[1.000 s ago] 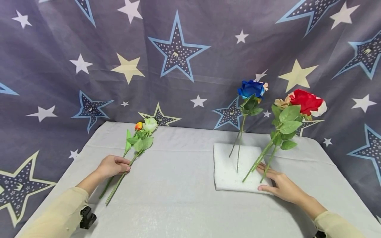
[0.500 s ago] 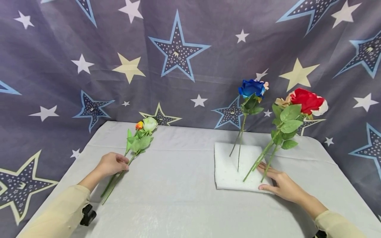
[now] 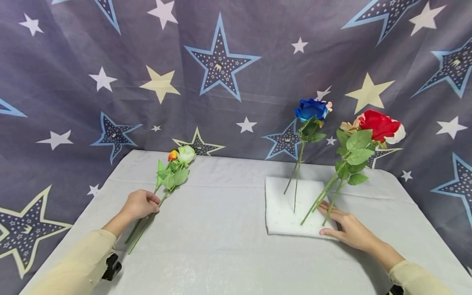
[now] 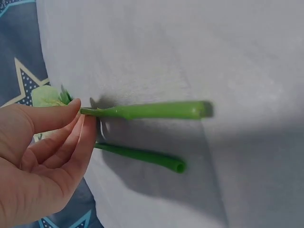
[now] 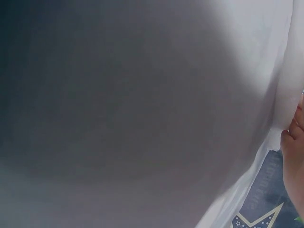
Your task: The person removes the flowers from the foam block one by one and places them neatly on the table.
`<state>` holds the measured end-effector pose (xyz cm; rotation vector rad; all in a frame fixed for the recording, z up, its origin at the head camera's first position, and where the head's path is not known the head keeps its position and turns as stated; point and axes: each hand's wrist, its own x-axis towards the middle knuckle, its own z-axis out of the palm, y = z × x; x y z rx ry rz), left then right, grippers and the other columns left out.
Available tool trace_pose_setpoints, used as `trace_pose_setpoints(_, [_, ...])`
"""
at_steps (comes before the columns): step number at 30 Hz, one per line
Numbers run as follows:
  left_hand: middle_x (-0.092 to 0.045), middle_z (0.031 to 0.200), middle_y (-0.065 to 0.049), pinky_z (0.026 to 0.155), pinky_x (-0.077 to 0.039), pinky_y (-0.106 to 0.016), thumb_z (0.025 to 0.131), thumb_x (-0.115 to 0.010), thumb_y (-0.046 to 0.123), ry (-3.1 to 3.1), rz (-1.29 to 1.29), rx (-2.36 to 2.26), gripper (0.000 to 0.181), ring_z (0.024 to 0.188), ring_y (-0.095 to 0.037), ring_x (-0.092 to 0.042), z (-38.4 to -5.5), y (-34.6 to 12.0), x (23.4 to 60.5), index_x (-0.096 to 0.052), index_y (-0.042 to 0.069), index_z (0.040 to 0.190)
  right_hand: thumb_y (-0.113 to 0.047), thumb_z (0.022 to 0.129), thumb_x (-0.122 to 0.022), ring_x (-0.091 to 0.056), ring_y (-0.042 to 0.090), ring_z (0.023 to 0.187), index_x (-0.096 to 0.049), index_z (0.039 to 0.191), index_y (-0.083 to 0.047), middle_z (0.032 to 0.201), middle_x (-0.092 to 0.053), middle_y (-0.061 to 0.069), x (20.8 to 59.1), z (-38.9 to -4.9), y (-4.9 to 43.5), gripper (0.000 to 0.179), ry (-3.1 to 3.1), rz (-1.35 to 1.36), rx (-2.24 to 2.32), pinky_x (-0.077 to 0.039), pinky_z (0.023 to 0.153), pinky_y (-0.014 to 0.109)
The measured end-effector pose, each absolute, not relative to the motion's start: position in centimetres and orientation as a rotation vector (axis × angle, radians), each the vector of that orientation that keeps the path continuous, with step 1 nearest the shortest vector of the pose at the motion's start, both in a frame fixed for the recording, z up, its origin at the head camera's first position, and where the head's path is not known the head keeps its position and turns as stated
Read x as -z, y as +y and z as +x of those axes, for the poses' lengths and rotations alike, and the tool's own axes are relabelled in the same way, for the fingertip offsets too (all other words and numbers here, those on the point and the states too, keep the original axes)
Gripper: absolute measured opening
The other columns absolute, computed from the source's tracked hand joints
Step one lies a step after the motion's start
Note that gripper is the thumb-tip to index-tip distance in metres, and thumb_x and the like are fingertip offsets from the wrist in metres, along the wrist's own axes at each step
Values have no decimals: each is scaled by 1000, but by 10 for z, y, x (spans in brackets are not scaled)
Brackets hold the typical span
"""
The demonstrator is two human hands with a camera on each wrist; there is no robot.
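Observation:
On the left of the table, my left hand [image 3: 140,203] pinches the green stem of a pale green-white rose [image 3: 186,154] between thumb and fingertips. In the left wrist view this rose stem [image 4: 156,110] reaches out past the fingers. Beside it lies an orange-yellow tulip [image 3: 172,155], its stem [image 4: 142,156] passing just under the fingers. My right hand [image 3: 350,231] rests on the right edge of a white foam block [image 3: 282,223], fingers extended behind the stems and thumb at the near corner. A blue rose [image 3: 311,110] and a red rose [image 3: 380,125] stand in the block.
Peach and white blooms show beside the red rose, its leaves [image 3: 359,157] leaning right over the right hand. Grey cloth covers the table [image 3: 217,229]. A star-patterned curtain [image 3: 236,82] hangs close behind the table's far edge.
My left hand has shifted slightly left with the rose stem; the stem's lower end swung toward the tulip stem, then a little away again. The right hand has stayed on the block.

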<state>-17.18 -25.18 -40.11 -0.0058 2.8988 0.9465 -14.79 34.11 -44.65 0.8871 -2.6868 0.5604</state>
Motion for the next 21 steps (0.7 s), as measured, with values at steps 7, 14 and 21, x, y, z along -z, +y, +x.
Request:
trace_pose_setpoints(7, [-70, 71, -12, 56, -50, -26, 75, -68, 5, 2995, 45, -859, 21, 59, -11, -60, -177, -255, 393, -70, -8, 91, -31, 75, -79, -55, 28, 126, -61, 127, -1, 132, -59, 22, 445, -149, 339, 63, -2681, 895, -566, -13, 107, -7])
trace_pose_setpoints(14, [-72, 81, -17, 67, -56, -35, 77, -71, 7, 3090, 175, -856, 23, 73, -24, -65, -185, -228, 373, -70, -7, 95, -29, 75, -80, -43, 10, 132, -61, 126, 1, 131, -59, 23, 444, -149, 340, 62, -2663, 913, -579, -14, 107, -6])
trace_pose_setpoints(21, [-73, 94, -20, 79, -59, -37, 80, -72, 7, 2989, 331, -996, 26, 84, -28, -69, -203, -177, 366, -68, -7, 102, -28, 74, -81, -32, -4, 132, -61, 125, 2, 130, -60, 24, 447, -149, 341, 62, -2634, 940, -585, -14, 108, -5])
